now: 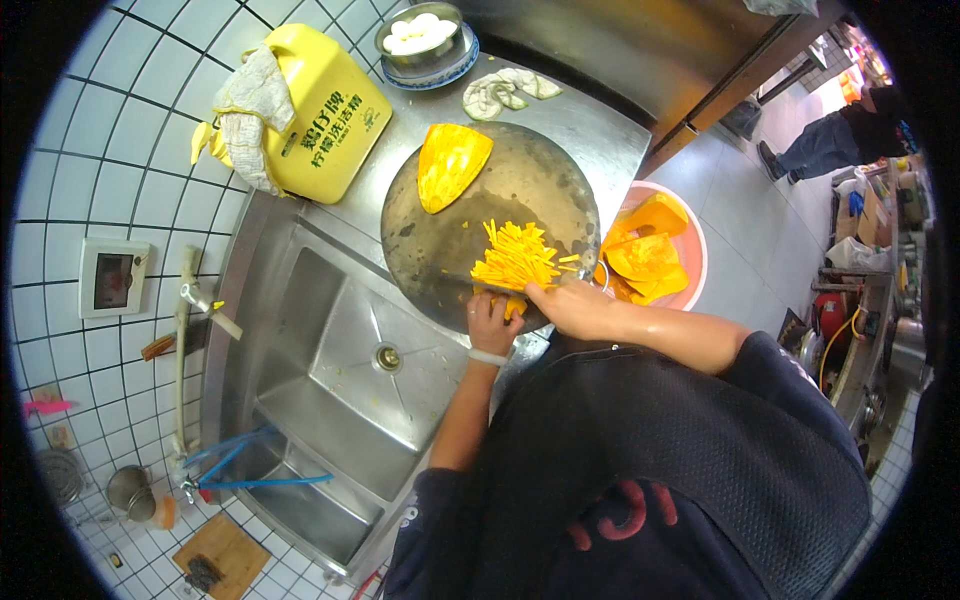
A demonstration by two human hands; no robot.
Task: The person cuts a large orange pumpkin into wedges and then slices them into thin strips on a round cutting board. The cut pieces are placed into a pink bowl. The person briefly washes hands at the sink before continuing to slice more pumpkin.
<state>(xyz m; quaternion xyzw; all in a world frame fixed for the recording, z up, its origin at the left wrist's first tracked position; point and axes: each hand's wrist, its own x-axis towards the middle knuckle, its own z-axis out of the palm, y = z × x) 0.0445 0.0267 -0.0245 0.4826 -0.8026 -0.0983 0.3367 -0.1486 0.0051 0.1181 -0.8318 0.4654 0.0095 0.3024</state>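
A round chopping board (525,169) lies on the steel counter, dark with damp patches. My right hand (577,309) grips a knife (480,283), its blade seen edge-on across the board and its handle hidden in my fist. Close beside the blade, my left hand (491,324) holds a small piece of pumpkin (515,306) under curled fingers. Thin orange pumpkin strips (517,255) are heaped against the blade's far side. Toward the board's far left rests a large pumpkin wedge (452,166), cut face up.
A pink basin (699,247) with pumpkin chunks (649,255) stands right of the counter. On the left are a steel sink (337,405) and a yellow detergent jug (330,112) draped with a cloth (255,105). Behind sit a bowl of eggs (420,56) and pale peelings (502,91). A person (832,139) stands far right.
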